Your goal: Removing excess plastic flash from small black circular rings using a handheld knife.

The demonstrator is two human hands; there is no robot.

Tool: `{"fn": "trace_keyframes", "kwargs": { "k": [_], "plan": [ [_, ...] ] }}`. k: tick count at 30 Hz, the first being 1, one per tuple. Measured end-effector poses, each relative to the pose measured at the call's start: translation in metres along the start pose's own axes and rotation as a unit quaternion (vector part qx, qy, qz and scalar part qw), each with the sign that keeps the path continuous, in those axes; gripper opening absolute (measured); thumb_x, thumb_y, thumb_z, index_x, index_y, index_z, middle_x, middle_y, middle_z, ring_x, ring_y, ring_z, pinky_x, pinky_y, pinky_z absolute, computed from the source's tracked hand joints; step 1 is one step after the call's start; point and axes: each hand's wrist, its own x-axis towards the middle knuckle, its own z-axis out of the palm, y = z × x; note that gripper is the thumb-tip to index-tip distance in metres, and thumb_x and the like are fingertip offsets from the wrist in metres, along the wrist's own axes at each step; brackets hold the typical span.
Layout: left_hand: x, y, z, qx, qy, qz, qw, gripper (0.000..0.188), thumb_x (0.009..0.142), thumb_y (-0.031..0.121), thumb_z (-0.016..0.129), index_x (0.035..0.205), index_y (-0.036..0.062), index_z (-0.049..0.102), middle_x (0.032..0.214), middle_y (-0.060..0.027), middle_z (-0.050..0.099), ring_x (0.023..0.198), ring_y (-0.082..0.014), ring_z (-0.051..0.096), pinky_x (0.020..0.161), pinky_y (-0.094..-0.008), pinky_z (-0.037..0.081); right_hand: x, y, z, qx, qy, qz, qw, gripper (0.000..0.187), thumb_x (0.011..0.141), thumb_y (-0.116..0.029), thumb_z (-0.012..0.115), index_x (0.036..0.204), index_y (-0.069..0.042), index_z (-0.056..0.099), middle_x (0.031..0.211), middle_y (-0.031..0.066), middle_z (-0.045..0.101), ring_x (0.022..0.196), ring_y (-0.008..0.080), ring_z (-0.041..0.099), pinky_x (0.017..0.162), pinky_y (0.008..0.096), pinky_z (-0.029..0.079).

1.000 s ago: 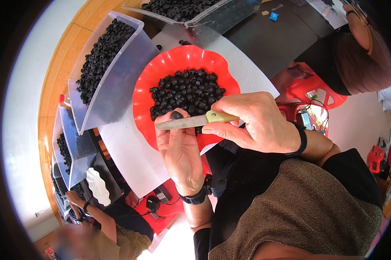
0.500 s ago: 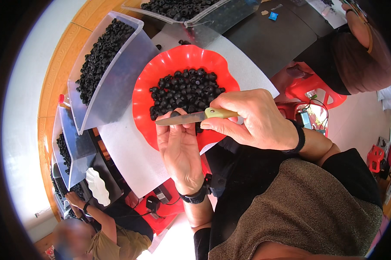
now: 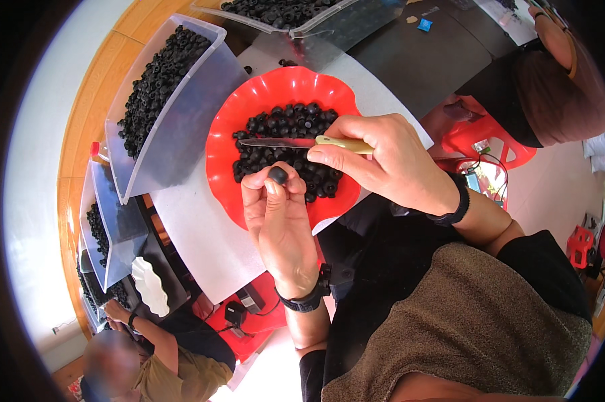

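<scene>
Between the thumb and fingers of my left hand (image 3: 279,221) is a small round black rubber-like piece (image 3: 278,175), held over the near rim of a red scalloped bowl (image 3: 230,120). My right hand (image 3: 389,157) grips the pale yellow-green handle of a small knife (image 3: 282,143). Its blade points left above the bowl, a little beyond the black piece and apart from it. Many similar black pieces (image 3: 319,181) lie heaped in the bowl, partly hidden by my hands and the blade.
The bowl stands on a white sheet (image 3: 202,248). Clear plastic bins of black pieces stand left (image 3: 175,134) and at the back (image 3: 302,23). A co-worker (image 3: 182,362) sits lower left beside a white scalloped dish (image 3: 150,287); another person (image 3: 557,94) is upper right near a red stool (image 3: 490,137).
The knife has moved away from my left fingers, farther over the bowl, uncovering the black piece. My left hand still holds that piece, with its thumb now raised against it.
</scene>
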Motion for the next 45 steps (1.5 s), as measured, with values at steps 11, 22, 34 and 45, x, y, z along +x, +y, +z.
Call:
{"fn": "trace_keyframes", "kwargs": {
  "k": [11,22,34,45],
  "plan": [
    [-0.011,0.006,0.014,-0.014,-0.02,-0.076,0.997,0.014,0.101,0.007,0.058,0.115,0.0089,0.054,0.114,-0.0044,0.061,0.107,-0.0162,0.059,0.1,-0.0343,0.046,0.001,-0.021,0.0,0.255,-0.1,-0.003,0.962,0.026,0.089,-0.017,0.079,0.104,-0.001,0.066,0.082,0.0017,0.065,0.076,0.0042,0.058,0.066,0.0223,0.047],
    [-0.007,0.01,0.042,0.021,-0.084,-0.108,0.99,0.026,0.101,0.004,0.057,0.126,0.007,0.047,0.114,-0.0083,0.061,0.097,-0.0166,0.058,0.085,-0.0305,0.047,0.006,-0.014,-0.02,0.477,-0.203,0.095,0.85,0.019,0.101,-0.02,0.064,0.096,-0.002,0.069,0.081,-0.0005,0.066,0.073,0.0063,0.063,0.065,0.0219,0.048],
    [0.06,0.097,0.064,0.117,-0.073,0.003,0.99,0.028,0.105,0.02,0.053,0.123,-0.0012,0.05,0.103,-0.0124,0.065,0.088,-0.0165,0.061,0.078,-0.0292,0.049,0.001,0.018,-0.052,0.452,-0.116,0.153,0.871,0.024,0.102,-0.023,0.063,0.097,-0.001,0.071,0.071,-0.007,0.054,0.061,0.0007,0.041,0.054,0.0192,0.031],
    [0.089,0.066,0.026,0.49,-0.136,-0.147,0.849,0.026,0.1,0.019,0.061,0.119,0.0004,0.062,0.098,-0.0066,0.069,0.086,-0.0098,0.059,0.076,-0.0233,0.045,-0.005,0.031,-0.06,0.419,-0.069,0.142,0.894,0.026,0.1,-0.026,0.065,0.094,-0.002,0.071,0.081,-0.0051,0.062,0.068,0.0013,0.045,0.059,0.0207,0.035]
  ]
}}
